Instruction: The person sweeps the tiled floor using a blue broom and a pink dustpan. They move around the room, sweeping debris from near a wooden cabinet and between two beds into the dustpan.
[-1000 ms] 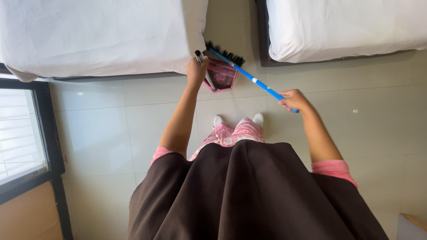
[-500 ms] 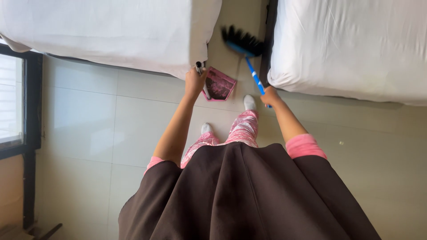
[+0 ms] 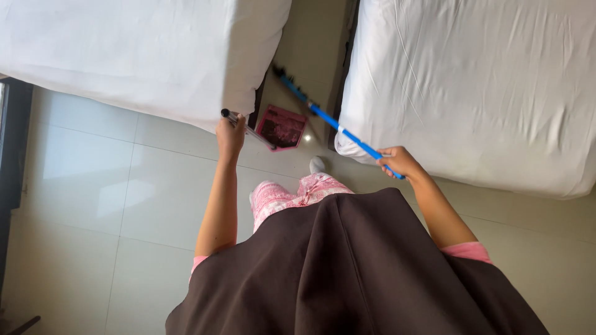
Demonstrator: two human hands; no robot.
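Broom point(image 3: 323, 118) head now pushed deeper between the beds, past the pink dustpan point(image 3: 282, 127). Right hand point(image 3: 397, 162) closed on its blue handle; left hand point(image 3: 231, 133) closed on the dustpan's handle, so sweeping continues.

Showing in view: two beds point(image 3: 124, 56) point(image 3: 484, 93), one blue-handled broom point(image 3: 335, 124), one pink dustpan point(image 3: 282, 127), and two hands point(image 3: 231, 133) point(image 3: 400, 162).
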